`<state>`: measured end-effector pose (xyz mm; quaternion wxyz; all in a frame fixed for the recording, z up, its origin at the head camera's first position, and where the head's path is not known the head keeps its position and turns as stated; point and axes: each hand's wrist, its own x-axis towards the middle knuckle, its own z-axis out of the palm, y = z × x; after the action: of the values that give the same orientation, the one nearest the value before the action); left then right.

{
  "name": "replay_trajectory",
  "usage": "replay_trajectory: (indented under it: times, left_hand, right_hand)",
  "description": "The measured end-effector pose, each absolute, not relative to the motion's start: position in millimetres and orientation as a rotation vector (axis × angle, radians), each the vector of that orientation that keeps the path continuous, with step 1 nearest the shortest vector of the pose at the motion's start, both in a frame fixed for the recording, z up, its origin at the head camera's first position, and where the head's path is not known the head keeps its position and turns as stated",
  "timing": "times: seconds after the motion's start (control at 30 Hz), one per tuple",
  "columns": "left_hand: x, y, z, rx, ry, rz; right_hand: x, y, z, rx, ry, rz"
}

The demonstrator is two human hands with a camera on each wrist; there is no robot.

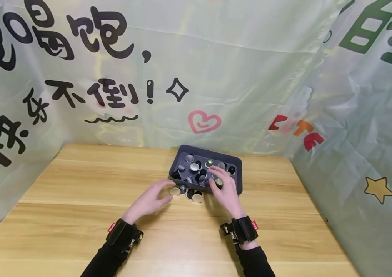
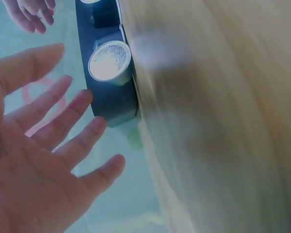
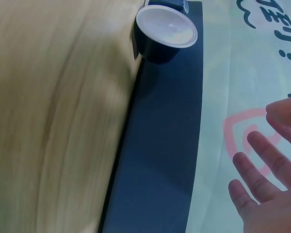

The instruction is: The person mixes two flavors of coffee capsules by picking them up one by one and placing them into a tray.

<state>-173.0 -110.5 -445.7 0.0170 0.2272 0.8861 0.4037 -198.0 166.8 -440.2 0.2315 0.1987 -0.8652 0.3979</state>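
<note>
A dark rectangular tray [image 1: 207, 151] holds several coffee capsules, some with pale lids, some black and some green. On the table at the tray's front edge lies a small cluster of capsules, among them a pale-lidded capsule [image 1: 197, 197]. My left hand [image 1: 150, 200] is beside the left end of this cluster, thumb and fingers spread. Its palm [image 2: 43, 179] shows bare in the left wrist view. My right hand [image 1: 225, 188] hovers over the tray's front right part, fingers loosely bent. A green capsule [image 1: 219, 183] appears between its thumb and fingers in the head view; the right wrist view shows nothing gripped.
The wooden table [image 1: 112, 173] extends to both sides and in front of the tray. A printed cloth [image 1: 251, 77] hangs close behind the tray and along the sides. Each wrist carries a black strapped camera [image 1: 244, 230].
</note>
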Motion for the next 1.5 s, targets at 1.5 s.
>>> replay_trajectory:
  times: [1.5]
  left_hand:
    - [-171,-96,-451,0.693,2.969,0.913]
  right_hand:
    - [-193,169,-443,0.558,-2.316,1.12]
